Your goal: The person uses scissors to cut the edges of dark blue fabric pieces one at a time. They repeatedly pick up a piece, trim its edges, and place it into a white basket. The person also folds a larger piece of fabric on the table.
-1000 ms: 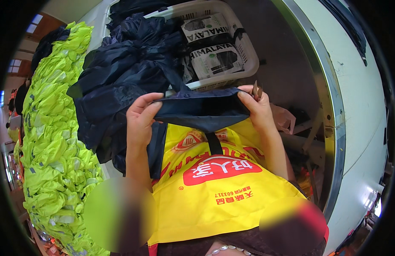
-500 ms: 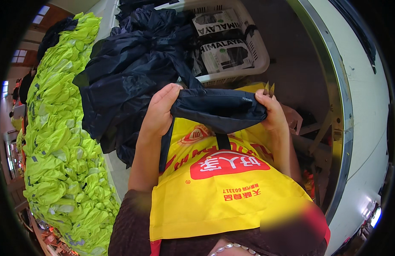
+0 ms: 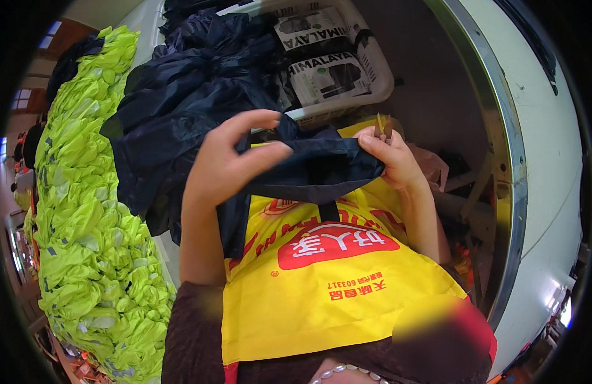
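Note:
My left hand (image 3: 229, 163) and my right hand (image 3: 392, 157) both grip a dark navy folded fabric piece (image 3: 315, 169), held up in front of my chest. The left thumb and fingers pinch its left edge; the right fingers pinch its upper right corner. A small yellowish tool (image 3: 382, 125) pokes up from the right hand. Under the fabric hangs a yellow apron (image 3: 334, 281) with a red patch. A heap of dark navy fabric (image 3: 187, 109) lies just beyond my left hand.
A long pile of bright yellow-green garments (image 3: 91, 217) runs down the left side. A white plastic basket (image 3: 366, 70) with packaged dark items stands behind the hands. A metal-rimmed white surface (image 3: 533, 166) curves along the right.
Both hands have lifted the navy piece nearer to me. The left hand has turned and re-gripped, its fingers now spread over the fabric's left edge.

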